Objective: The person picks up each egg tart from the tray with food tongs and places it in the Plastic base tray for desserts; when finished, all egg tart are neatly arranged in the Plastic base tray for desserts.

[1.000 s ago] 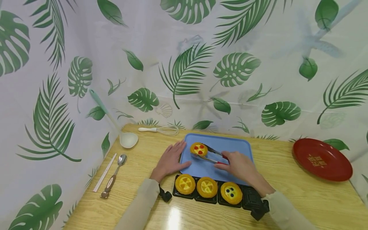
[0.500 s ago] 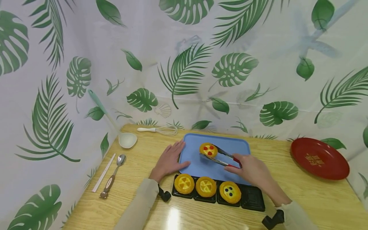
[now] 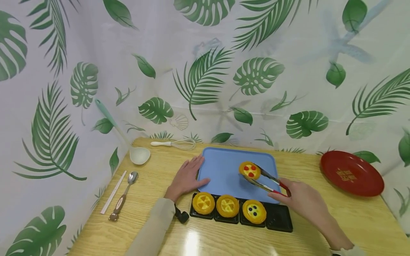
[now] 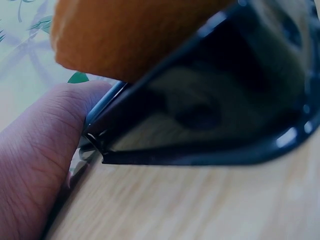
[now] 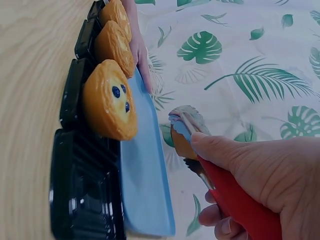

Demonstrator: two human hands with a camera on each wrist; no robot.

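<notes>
My right hand (image 3: 305, 199) grips red-handled tongs (image 3: 264, 185), whose tips pinch an egg tart (image 3: 250, 171) with red toppings. In the head view that tart appears over the right half of the blue tray (image 3: 221, 170); the right wrist view shows it raised above the tray. My left hand (image 3: 187, 177) rests at the tray's left edge, fingers straight and thumb over the rim. Along the tray's front edge runs a row of black plastic cups (image 3: 278, 217). Two tarts with yellow wedges (image 3: 203, 203) and one tart with dark berries (image 3: 254, 212) sit in them; the rightmost cup holds nothing.
A red oval plate (image 3: 352, 174) stands at the right by the curtain. Behind the tray's left side lies a whisk (image 3: 174, 143). At the left are a ladle (image 3: 139, 155) leaning on the curtain, a spoon (image 3: 123, 197) and pale chopsticks (image 3: 113, 192).
My right hand has carried the tongs and the red-topped tart rightward across the tray, toward the side of the vacant cup. The left hand has stayed at the tray's edge.
</notes>
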